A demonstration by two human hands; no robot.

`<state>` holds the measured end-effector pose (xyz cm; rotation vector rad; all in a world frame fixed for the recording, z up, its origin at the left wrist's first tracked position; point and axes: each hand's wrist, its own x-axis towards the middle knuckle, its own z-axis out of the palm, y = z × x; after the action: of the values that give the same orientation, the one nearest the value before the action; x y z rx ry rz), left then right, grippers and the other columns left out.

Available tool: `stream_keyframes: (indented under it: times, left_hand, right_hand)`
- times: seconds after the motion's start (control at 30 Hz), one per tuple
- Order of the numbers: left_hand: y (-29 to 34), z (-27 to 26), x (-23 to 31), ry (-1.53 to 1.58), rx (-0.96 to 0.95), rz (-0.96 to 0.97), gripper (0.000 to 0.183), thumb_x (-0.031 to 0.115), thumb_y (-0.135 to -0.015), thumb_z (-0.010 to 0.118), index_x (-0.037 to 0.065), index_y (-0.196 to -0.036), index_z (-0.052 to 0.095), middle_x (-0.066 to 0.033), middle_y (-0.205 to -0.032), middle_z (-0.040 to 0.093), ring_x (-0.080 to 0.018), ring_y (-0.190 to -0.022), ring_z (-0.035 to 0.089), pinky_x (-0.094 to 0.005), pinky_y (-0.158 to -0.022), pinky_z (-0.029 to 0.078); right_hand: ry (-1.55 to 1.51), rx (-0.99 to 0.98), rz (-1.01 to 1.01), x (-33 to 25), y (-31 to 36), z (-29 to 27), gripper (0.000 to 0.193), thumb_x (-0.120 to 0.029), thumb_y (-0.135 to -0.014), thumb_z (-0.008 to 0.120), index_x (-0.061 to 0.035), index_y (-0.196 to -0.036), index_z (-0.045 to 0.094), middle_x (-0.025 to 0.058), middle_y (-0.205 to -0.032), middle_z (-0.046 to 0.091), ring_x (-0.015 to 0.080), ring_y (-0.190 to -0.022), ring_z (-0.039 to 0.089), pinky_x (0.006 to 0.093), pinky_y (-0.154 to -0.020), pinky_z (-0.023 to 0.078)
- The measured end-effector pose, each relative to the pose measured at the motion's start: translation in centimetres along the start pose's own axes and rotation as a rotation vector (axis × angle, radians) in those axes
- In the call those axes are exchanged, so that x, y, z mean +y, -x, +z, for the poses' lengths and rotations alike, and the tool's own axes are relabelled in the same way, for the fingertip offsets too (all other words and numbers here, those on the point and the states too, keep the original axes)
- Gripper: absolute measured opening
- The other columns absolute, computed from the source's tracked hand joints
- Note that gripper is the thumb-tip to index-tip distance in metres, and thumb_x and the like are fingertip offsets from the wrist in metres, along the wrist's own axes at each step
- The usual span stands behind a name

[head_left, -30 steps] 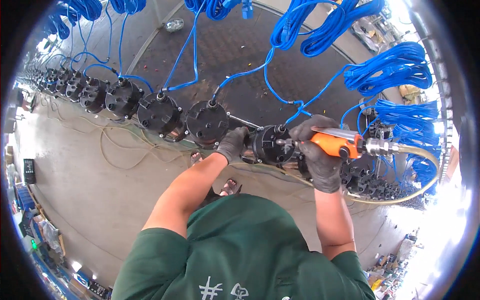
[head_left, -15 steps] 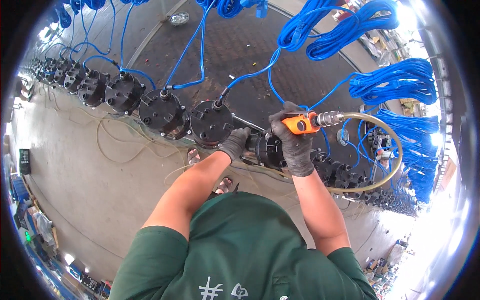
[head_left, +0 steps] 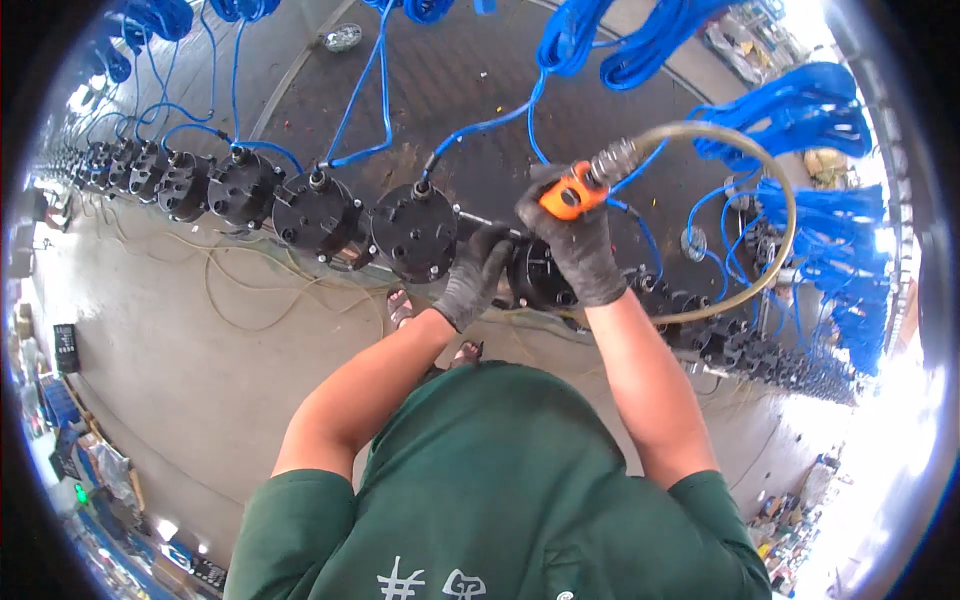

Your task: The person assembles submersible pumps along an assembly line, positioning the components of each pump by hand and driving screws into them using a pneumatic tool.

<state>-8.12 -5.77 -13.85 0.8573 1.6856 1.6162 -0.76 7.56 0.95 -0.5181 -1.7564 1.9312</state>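
My right hand, in a dark grey glove, is closed around an orange air gun. A metal coupling joins the gun to a clear yellowish hose, which loops round to the right. A thin metal rod runs left from beside this hand toward a round black housing. My gloved left hand has its fingers bent in between that housing and another black housing. What its fingertips hold is hidden.
Several black housings with blue cables stand in a long row across the view. Coiled blue cables hang beyond them. Loose hoses lie on the floor near my sandalled feet. Boxes and parts line the left side.
The air gun in my right hand has tilted up and moved slightly left, and its hose has swung higher. My left hand's fingers have shifted up beside the housing.
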Motion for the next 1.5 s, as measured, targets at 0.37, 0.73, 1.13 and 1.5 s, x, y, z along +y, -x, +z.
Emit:
stream_keyframes:
  times: [0.37, 0.73, 1.13, 1.5]
  left_hand:
    - [-0.9, 1.9, 4.7, 0.342, -0.159, -0.123, 0.068, 0.02, -0.087, 0.076, -0.002, -0.143, 0.044, -0.0147, -0.13, 0.061, -0.0217, -0.12, 0.058, -0.0355, -0.104, 0.046]
    - [-3.2, 0.9, 3.7, 0.309, -0.291, -0.129, 0.065, 0.031, -0.087, 0.081, 0.001, -0.137, 0.054, -0.0084, -0.128, 0.064, -0.0186, -0.117, 0.058, -0.0346, -0.105, 0.046]
    - [-1.7, 1.8, 3.4, 0.402, -0.172, -0.1, 0.064, 0.029, -0.09, 0.078, 0.001, -0.14, 0.05, -0.0098, -0.126, 0.063, -0.0198, -0.116, 0.058, -0.0344, -0.104, 0.047]
    - [3.9, 1.8, -8.2, -0.514, 0.05, -0.107, 0.031, 0.011, -0.086, 0.068, 0.004, -0.116, 0.061, -0.0235, -0.113, 0.069, -0.0405, -0.109, 0.066, -0.0462, -0.09, 0.053]
  right_hand:
    - [0.129, 0.045, -0.118, 0.7, -1.8, -0.8, 0.037, 0.003, -0.079, 0.075, -0.0076, -0.111, 0.059, 0.0002, -0.101, 0.067, 0.011, -0.092, 0.065, 0.0275, -0.079, 0.058]
    - [0.327, 0.126, -0.118, 0.7, -2.0, -1.4, 0.035, -0.009, -0.076, 0.082, -0.0049, -0.108, 0.068, 0.002, -0.095, 0.071, 0.0146, -0.085, 0.067, 0.03, -0.078, 0.057]
    - [0.077, 0.082, -0.357, -0.8, 1.2, -2.1, 0.049, -0.022, -0.079, 0.085, -0.011, -0.119, 0.06, 0.0009, -0.105, 0.068, 0.0153, -0.096, 0.067, 0.0298, -0.082, 0.056]
    - [0.116, 0.338, -0.146, -5.7, 13.5, -6.0, 0.062, -0.021, -0.079, 0.079, 0.0027, -0.129, 0.053, 0.0115, -0.09, 0.073, 0.0144, -0.08, 0.066, 0.0292, -0.078, 0.053]
